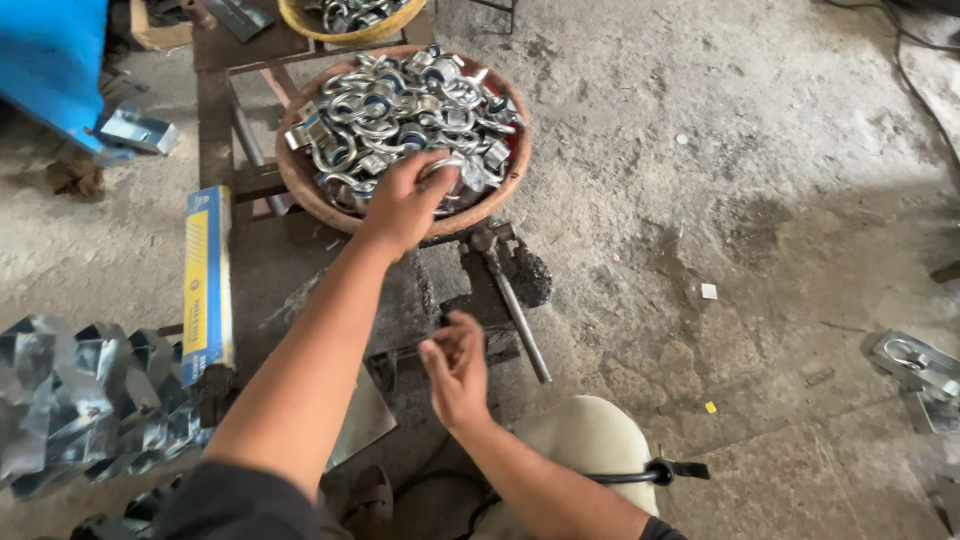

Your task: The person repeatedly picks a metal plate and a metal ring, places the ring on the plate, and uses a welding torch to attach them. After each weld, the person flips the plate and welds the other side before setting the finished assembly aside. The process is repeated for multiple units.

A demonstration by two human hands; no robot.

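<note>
While my knee sits low in view with a black cable across it, my right hand hovers close to me, fingers loosely curled and holding nothing that I can make out. Just past it stands the small dark vise with its long handle slanting toward me, jaws partly hidden behind my forearm. Off to my left, a heap of bent sheet-metal pieces, and a yellow-and-blue box lying lengthwise. Further out now: my left hand is down on the near edge of the rusty round pan, fingers closing on one of the shiny metal shackles heaped inside, though whether I've actually got it pinched I cannot tell. So this looks like the picking step. Next, I'd judge, calls for lifting one piece free of the tangle without dragging its neighbours over the rim. Beyond, a yellow basin holds more.
</note>
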